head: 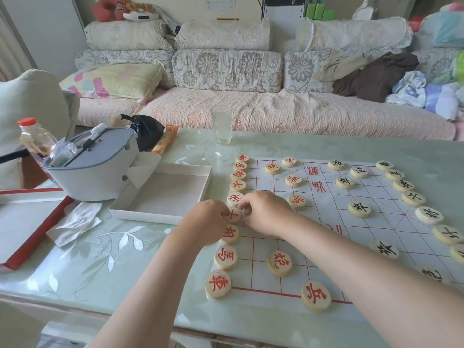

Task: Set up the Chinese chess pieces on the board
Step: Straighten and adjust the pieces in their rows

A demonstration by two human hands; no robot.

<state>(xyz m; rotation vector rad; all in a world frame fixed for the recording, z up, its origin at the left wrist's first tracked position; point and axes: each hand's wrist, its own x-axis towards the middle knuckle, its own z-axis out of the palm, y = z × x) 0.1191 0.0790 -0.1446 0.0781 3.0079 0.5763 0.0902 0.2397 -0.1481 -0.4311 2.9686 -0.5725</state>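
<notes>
A white paper chess board with red lines lies on the table. Round wooden pieces with red characters form a column along its left edge, among them a red piece at the near corner. Black-character pieces line the right edge. My left hand and my right hand meet at the left column, and both pinch one red piece that rests on the board. Several red soldiers and cannons stand further in.
An empty white box tray lies left of the board. A grey container, a black bag, a bottle and crumpled paper sit at the left. An empty glass stands behind the board. A sofa runs along the back.
</notes>
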